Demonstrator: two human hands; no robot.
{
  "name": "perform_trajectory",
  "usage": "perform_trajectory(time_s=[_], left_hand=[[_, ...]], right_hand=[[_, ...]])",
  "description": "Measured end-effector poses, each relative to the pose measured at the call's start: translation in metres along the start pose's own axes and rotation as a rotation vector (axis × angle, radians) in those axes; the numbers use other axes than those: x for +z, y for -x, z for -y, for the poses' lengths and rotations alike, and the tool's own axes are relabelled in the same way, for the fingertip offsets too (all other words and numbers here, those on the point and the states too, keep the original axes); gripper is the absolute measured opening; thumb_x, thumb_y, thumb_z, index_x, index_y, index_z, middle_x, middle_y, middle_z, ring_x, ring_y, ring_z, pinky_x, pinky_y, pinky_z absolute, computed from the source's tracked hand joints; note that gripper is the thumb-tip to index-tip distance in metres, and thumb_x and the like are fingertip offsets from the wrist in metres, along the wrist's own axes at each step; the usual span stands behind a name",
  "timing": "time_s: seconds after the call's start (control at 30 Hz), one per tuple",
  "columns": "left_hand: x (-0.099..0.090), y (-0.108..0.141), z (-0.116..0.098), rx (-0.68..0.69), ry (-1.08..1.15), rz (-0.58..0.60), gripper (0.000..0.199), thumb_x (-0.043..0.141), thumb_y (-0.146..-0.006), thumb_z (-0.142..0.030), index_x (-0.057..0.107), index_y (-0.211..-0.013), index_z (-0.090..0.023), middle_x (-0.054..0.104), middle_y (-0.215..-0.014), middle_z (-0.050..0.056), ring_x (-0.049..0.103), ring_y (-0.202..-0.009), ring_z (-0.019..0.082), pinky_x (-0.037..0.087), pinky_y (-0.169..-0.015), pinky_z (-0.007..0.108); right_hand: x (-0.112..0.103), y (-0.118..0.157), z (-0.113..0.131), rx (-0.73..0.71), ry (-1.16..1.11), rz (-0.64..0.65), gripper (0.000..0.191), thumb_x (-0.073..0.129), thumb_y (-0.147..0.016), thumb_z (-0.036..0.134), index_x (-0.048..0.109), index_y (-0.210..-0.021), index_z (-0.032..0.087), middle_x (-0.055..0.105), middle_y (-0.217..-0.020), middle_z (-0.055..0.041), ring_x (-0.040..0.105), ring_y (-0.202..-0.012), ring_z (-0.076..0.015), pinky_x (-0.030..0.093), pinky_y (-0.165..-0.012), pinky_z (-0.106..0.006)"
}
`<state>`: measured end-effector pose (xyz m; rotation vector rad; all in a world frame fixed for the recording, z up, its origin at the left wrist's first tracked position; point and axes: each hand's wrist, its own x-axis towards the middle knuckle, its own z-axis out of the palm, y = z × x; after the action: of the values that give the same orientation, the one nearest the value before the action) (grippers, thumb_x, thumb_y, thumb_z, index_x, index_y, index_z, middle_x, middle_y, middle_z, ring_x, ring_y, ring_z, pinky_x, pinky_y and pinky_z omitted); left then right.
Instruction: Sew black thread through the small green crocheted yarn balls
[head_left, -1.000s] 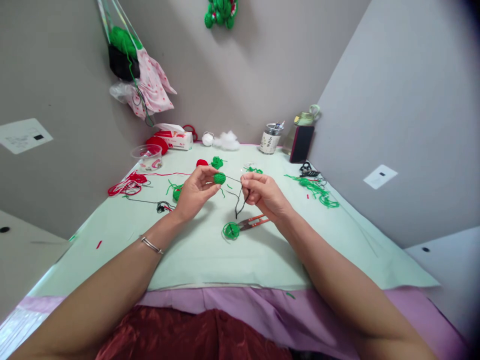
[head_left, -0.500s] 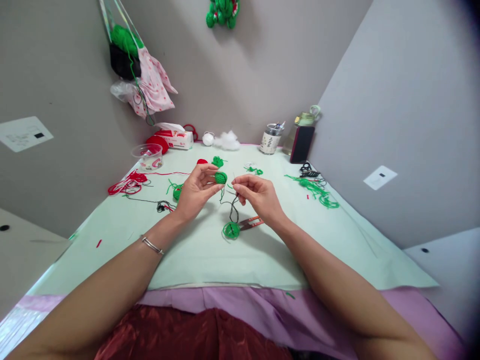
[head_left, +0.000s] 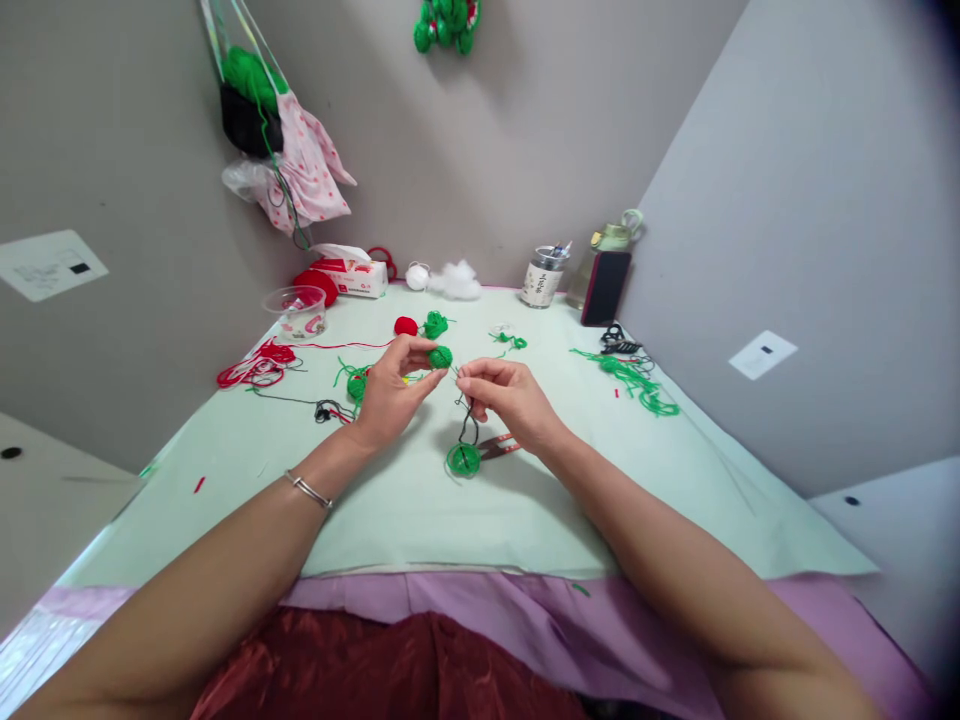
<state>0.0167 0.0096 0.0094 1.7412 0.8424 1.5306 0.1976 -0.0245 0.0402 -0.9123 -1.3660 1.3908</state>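
Observation:
My left hand (head_left: pixel 396 388) pinches a small green crocheted ball (head_left: pixel 440 357) between thumb and fingers. Close on its right, my right hand (head_left: pixel 506 395) is closed on a thin sewing needle (head_left: pixel 454 371) that points toward the ball. Dark yarn (head_left: pixel 471 425) hangs below the right fingertips. On the table beneath lies a tangled green yarn bundle (head_left: pixel 463 460), and thread snips (head_left: pixel 497 447) rest beside it, partly under my right hand. Behind the left hand, another green crocheted piece (head_left: pixel 356 385) is partly hidden.
Red yarn (head_left: pixel 259 365) and a clear plastic tub (head_left: pixel 296 312) stand left, near a tissue box (head_left: pixel 360 278). White stuffing (head_left: pixel 455 281), a pen jar (head_left: pixel 543 278) and a phone (head_left: pixel 606 288) line the back. Green yarn scraps (head_left: pixel 637 383) lie right; a red ball (head_left: pixel 406 326) sits behind my left hand.
The ball has turned in my left fingers, so its dark line no longer shows. My right hand has come slightly left, and the needle now points at the ball instead of upward.

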Motion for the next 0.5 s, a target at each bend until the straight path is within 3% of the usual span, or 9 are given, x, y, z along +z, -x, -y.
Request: perform_trajectory(time_s=[0.2, 0.27, 0.5], left_hand=[[0.001, -0.005, -0.008, -0.143, 0.249, 0.011, 0.033, 0.083, -0.072, -0.028, 0.062, -0.096, -0.019, 0.068, -0.092, 0.002, 0.068, -0.086, 0.016, 0.055, -0.082, 0.032], [-0.001, -0.007, -0.007, -0.175, 0.313, 0.010, 0.035, 0.083, -0.072, -0.029, 0.062, -0.098, -0.020, 0.070, -0.092, 0.002, 0.069, -0.087, 0.017, 0.055, -0.084, 0.033], [-0.005, -0.010, -0.003, -0.243, 0.405, 0.031, 0.036, 0.085, -0.072, -0.031, 0.066, -0.100, -0.020, 0.070, -0.088, 0.000, 0.071, -0.080, 0.015, 0.056, -0.083, 0.033]], right_hand=[[0.002, 0.001, -0.010, -0.046, 0.183, 0.105, 0.030, 0.076, -0.077, 0.042, 0.072, -0.090, 0.015, 0.058, -0.066, 0.0027, 0.049, -0.053, -0.0075, 0.043, -0.054, -0.023], [0.002, 0.002, -0.010, -0.092, 0.216, 0.067, 0.031, 0.074, -0.079, 0.042, 0.071, -0.095, 0.016, 0.058, -0.064, 0.0034, 0.049, -0.053, -0.0080, 0.043, -0.054, -0.023], [0.005, 0.007, 0.003, -0.199, 0.277, -0.150, 0.024, 0.073, -0.079, 0.039, 0.068, -0.079, 0.016, 0.056, -0.060, 0.0021, 0.047, -0.052, -0.0091, 0.039, -0.051, -0.024]])
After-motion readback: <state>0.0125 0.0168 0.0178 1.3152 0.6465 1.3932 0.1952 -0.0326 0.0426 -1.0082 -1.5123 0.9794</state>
